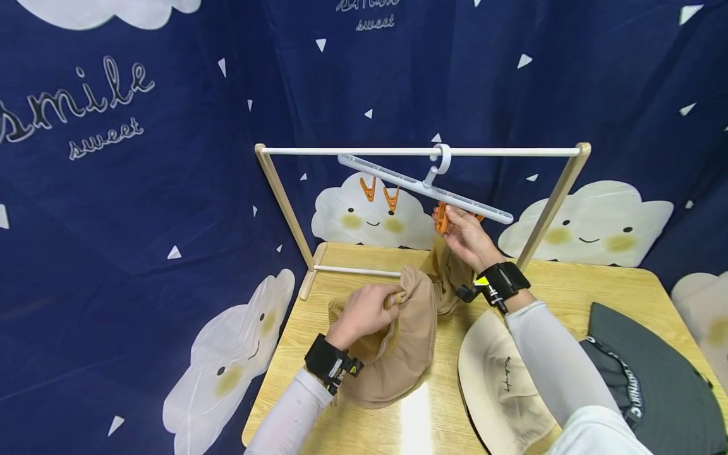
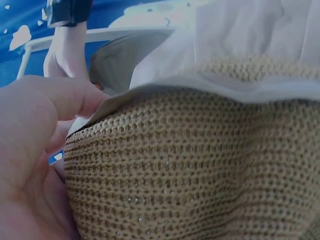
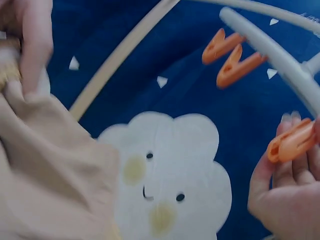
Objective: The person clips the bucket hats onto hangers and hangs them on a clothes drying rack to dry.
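Note:
My left hand [image 1: 364,314] pinches the edge of a tan bucket hat [image 1: 418,335], whose open underside faces up and left. In the left wrist view its woven inside [image 2: 170,160] fills most of the picture, with the thumb and fingers at the pale rim. Up at the white hanger [image 1: 398,179], my right hand [image 1: 469,240] holds an orange clip [image 1: 442,218] between thumb and fingers. Two more orange clips [image 3: 240,67] dangle from the hanger's left half. Below the right hand is a darker brown hat [image 1: 455,284], partly hidden behind the wrist and the tan hat.
The hanger hooks over the white bar [image 1: 352,151] of a wooden-legged rack [image 1: 284,202] on the table [image 1: 364,256]. A cream hat [image 1: 483,366] and a dark grey wide-brimmed hat [image 1: 654,373] lie at the right. Behind hangs a navy curtain [image 1: 170,208] with clouds.

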Available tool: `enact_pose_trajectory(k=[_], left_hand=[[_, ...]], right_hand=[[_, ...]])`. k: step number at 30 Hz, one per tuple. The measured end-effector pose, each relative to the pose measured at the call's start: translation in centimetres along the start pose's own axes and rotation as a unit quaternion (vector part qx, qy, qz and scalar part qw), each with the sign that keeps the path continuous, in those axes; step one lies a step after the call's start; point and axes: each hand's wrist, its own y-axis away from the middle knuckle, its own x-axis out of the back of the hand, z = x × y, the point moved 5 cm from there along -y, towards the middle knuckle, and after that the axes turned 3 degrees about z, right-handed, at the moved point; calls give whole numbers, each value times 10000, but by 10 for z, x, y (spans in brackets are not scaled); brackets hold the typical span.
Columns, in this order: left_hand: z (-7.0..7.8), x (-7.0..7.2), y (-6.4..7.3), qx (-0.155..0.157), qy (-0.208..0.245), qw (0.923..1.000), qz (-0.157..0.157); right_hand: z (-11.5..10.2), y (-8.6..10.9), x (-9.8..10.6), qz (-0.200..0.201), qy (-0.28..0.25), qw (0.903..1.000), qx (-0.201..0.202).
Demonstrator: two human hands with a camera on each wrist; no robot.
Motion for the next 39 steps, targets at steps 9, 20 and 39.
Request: enact_pose_trajectory(k=[9,20,39], left_hand=[[11,17,-15,-639,-492,9960,372],[23,30,-40,-1290,-939,9872,10],[35,43,-86,-1695,-1979,9593,-1085]], right_hand=[[4,3,-9,245,-76,9996,130],[5,1,-12,289,-63,9989,366],[9,5,-12,347,881,9936,615]])
